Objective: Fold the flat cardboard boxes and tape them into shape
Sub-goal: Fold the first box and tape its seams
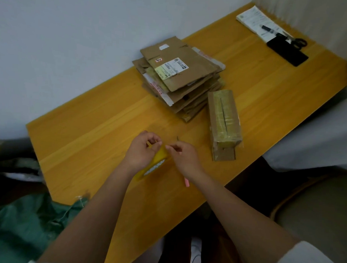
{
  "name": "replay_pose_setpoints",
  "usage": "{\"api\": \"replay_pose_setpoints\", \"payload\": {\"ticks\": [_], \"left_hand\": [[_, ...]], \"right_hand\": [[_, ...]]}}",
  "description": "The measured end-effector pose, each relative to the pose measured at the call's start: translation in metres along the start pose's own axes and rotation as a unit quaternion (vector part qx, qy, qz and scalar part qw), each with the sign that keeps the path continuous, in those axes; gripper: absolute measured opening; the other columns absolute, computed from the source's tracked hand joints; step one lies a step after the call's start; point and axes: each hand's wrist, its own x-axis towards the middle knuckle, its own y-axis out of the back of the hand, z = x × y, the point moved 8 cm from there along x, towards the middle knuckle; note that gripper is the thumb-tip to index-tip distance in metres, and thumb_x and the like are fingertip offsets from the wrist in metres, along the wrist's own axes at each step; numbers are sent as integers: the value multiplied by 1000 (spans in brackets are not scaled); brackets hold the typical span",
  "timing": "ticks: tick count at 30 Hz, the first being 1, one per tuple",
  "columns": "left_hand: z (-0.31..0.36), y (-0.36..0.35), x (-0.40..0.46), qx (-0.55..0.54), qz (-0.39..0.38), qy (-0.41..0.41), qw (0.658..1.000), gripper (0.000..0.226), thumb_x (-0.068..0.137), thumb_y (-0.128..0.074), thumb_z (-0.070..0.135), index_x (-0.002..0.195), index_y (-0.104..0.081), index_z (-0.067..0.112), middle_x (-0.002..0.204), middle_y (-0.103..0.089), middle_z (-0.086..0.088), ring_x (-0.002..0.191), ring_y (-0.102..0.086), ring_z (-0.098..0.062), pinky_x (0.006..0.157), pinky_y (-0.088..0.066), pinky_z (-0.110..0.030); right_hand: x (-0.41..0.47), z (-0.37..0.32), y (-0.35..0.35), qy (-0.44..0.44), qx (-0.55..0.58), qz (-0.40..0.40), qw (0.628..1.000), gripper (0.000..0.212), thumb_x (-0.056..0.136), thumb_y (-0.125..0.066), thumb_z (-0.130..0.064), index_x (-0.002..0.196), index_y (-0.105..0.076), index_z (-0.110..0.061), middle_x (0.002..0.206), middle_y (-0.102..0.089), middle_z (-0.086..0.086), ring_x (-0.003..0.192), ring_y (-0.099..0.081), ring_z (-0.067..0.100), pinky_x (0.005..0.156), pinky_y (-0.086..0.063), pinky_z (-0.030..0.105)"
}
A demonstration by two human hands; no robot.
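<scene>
— Cardboard boxes (177, 72), the flat ones: where do they sit?

— In a ragged brown stack toward the far middle of the counter (94, 116), close to the pale wall. The top sheet is creased kraft board carrying a white printed shipping label, and strips of old tape show along several edges.

— And the one already shaped?

— A long, narrow folded box (224, 121) lies just right of the stack, nearly touching its near corner. Glossy yellowish tape wraps its top, with a dark seam running lengthwise; a plain cardboard flap sticks out at its near end.

— What are the hands doing?

— Both meet over the near middle of the counter. The left hand (142, 150) has its fingers curled around a yellow tape roll (158, 160), holding it just above the smooth, orange-toned wood grain. The right hand (184, 154) pinches something thin at the roll's edge with thumb and forefinger (probably the tape's loose end, though it is too fine to make out). A slim pink object (186, 182) lies on the counter under the right wrist.

— Anything else?

— At the far right corner lie white printed papers (253, 21), a dark pen (268, 29), black-handled scissors (295, 41) and a flat black phone (287, 53). A green woven sack (26, 222) slumps at the near left, below the counter.
</scene>
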Motion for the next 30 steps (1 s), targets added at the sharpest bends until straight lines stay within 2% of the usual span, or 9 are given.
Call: {"api": "replay_pose_setpoints", "payload": {"ticks": [2, 5, 8, 12, 16, 18, 21, 26, 30], "left_hand": [[-3, 2, -2, -5, 10, -9, 1000, 3, 94, -63, 19, 95, -65, 20, 96, -55, -7, 86, -51, -23, 74, -35, -28], [-6, 7, -8, -34, 0, -15, 999, 62, 82, -75, 27, 137, -47, 34, 94, -57, 3, 75, -49, -9, 68, -37, -13], [-18, 8, -21, -47, -45, 5, 998, 100, 65, -84, 40, 146, -26, 44, 109, -53, 12, 91, -52, -2, 71, -41, -14], [-33, 13, -32, -19, -54, -14, 998, 73, 65, -81, 44, 128, -43, 37, 118, -48, 14, 108, -51, -17, 77, -42, -20], [-31, 35, -29, 108, -69, -29, 991, 65, 81, -73, 46, 137, -42, 36, 139, -47, 5, 121, -48, -23, 92, -45, -39], [-23, 49, -23, 241, -62, -36, 968, 66, 83, -70, 48, 141, -38, 40, 142, -47, 3, 129, -45, -24, 99, -42, -41], [-13, 60, -12, 426, -34, -54, 903, 61, 86, -67, 46, 139, -38, 41, 130, -52, 2, 128, -46, -21, 102, -33, -39], [-33, 54, -6, 400, -59, -16, 914, 67, 85, -70, 42, 144, -37, 36, 129, -44, -3, 121, -46, -27, 99, -35, -40], [-28, 43, -7, 354, -44, -104, 929, 77, 84, -71, 43, 149, -31, 36, 114, -30, -1, 108, -35, -22, 92, -30, -33]], "right_hand": [[-1, 1, -1, -24, 44, 24, 998, 21, 96, -60, -28, 92, -68, -8, 90, -66, 4, 86, -60, 15, 66, -42, 17], [-2, -1, 2, -8, 1, 42, 999, 17, 97, -58, -21, 84, -60, -12, 81, -59, -2, 79, -56, 14, 60, -37, 17], [-1, 5, 5, -41, -51, 53, 996, 14, 100, -52, -21, 91, -57, -11, 87, -56, 0, 83, -55, 17, 64, -36, 26], [-1, 9, 7, -72, -64, 70, 993, 13, 101, -50, -19, 98, -57, -8, 95, -55, 3, 86, -51, 17, 69, -41, 31], [2, 16, -13, -140, 15, 50, 989, 16, 100, -49, -14, 84, -52, -14, 101, -58, 7, 89, -60, 23, 73, -54, 43], [8, 19, -27, -178, 78, 54, 979, 18, 98, -51, -11, 80, -53, -15, 100, -64, 10, 86, -67, 26, 75, -58, 49], [14, 12, -43, -192, 152, 59, 968, 10, 97, -52, -8, 93, -58, -2, 94, -67, 15, 76, -71, 22, 70, -61, 43], [18, 17, -46, -178, 16, 28, 983, 23, 96, -52, -30, 99, -66, -12, 89, -65, 1, 75, -62, 13, 53, -44, 24], [25, 32, -43, -153, -35, 34, 987, 37, 86, -62, -54, 67, -55, -23, 74, -59, -2, 89, -58, 22, 75, -46, 35]]}}
